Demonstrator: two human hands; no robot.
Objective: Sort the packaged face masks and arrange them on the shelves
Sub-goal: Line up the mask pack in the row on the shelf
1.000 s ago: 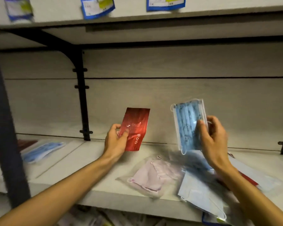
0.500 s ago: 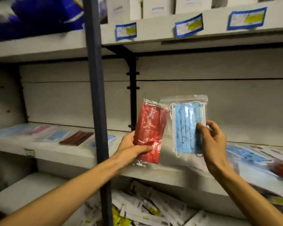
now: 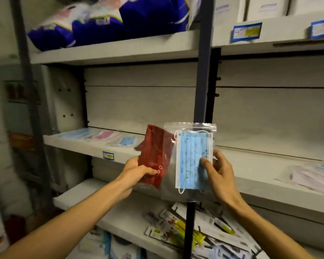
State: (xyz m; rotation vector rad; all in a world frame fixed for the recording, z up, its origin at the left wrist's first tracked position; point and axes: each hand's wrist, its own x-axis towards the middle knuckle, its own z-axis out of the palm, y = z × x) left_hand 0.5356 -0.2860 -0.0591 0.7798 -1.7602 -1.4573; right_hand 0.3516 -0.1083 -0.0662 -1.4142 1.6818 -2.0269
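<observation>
My left hand (image 3: 137, 170) pinches a red packaged mask (image 3: 154, 153) by its lower edge, holding it upright. Beside it, my right hand (image 3: 218, 171) grips a blue mask in a clear zip bag (image 3: 192, 159), thumb on its front. Both packs hang in front of the middle shelf (image 3: 94, 150), where packaged masks lie in a row: a light blue one (image 3: 79, 133), a pink one (image 3: 105, 135) and a blue one (image 3: 127, 141). Further packaged masks (image 3: 310, 176) lie in a loose pile on the shelf at the right.
A dark upright post (image 3: 201, 90) divides the two shelf bays, just behind the held packs. Blue and white bags (image 3: 105, 23) fill the upper left shelf, white boxes (image 3: 266, 6) the upper right. Mixed packets (image 3: 191, 228) crowd the bottom shelf.
The view has swung left from the right bay with the loose pile to the left bay with the sorted row. Both hands moved along, still holding the red and blue packs.
</observation>
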